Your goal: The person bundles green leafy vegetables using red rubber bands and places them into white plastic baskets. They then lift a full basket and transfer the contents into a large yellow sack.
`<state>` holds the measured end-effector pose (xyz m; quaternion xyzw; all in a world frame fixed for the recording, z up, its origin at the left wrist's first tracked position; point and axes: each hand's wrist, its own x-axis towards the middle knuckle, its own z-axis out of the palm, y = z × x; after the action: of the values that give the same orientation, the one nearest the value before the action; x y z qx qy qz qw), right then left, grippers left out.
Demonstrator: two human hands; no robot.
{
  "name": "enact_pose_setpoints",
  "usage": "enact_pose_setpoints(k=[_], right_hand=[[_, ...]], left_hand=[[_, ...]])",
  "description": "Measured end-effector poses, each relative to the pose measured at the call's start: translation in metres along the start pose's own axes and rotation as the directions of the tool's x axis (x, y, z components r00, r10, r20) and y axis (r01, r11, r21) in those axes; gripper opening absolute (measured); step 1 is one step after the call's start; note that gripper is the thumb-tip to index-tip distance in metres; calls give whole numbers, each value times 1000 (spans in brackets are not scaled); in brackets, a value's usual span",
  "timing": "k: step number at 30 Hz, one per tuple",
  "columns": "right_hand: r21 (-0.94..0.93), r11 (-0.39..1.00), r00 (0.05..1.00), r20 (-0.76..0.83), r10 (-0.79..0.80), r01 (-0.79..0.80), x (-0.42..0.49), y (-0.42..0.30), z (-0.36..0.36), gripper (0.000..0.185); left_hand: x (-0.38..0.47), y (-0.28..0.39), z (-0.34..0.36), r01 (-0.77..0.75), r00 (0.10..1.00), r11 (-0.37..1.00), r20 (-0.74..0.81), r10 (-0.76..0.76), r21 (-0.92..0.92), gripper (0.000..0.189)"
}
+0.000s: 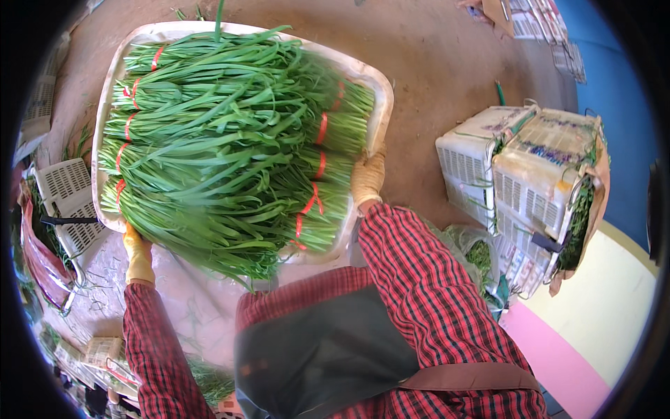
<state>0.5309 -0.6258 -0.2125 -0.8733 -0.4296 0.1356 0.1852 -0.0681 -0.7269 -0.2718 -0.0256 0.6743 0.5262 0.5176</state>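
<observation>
A large white plastic crate [384, 89] lies before me, heaped with bundles of long green leafy stalks [220, 136], like garlic chives. Red ties [321, 128] bind the bundles near their pale ends, which point to the crate's left and right sides; the leaves overlap in the middle. My left hand [138, 254], in a yellowish glove, grips the crate's near left corner, its fingers partly hidden under the rim and leaves. On the right side, my gloved right hand [368, 175] holds the crate's rim. Leaves hang over the near edge.
Stacked white slatted crates [528, 173] with greens stand at the right, beside a clear plastic bag of greens [479, 256]. Another slatted crate [68, 188] lies at the left. More crates [102, 356] are at the lower left. Loose greens [209, 379] lie on the floor.
</observation>
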Motion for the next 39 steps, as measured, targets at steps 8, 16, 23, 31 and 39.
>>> enact_pose_setpoints(k=[8,16,23,31,39], right_hand=[[1,1000,991,135,21,-22,29,-1,-21,58],[-82,970,955,213,-206,227,153,-17,-37,56],[9,982,967,170,-190,191,154,-25,-52,56],[-217,975,980,201,-5,49,105,2,-76,53],[-154,986,971,239,-21,60,71,32,-92,54]], left_hand=[[-27,-10,16,100,995,994,-7,-100,47,51],[-150,-64,58,111,991,991,-84,-105,74,60],[-224,-89,102,128,968,989,-207,-140,-71,50],[-215,-62,120,128,982,986,-128,-142,-111,51],[-224,-94,67,123,992,975,51,-116,-183,36]])
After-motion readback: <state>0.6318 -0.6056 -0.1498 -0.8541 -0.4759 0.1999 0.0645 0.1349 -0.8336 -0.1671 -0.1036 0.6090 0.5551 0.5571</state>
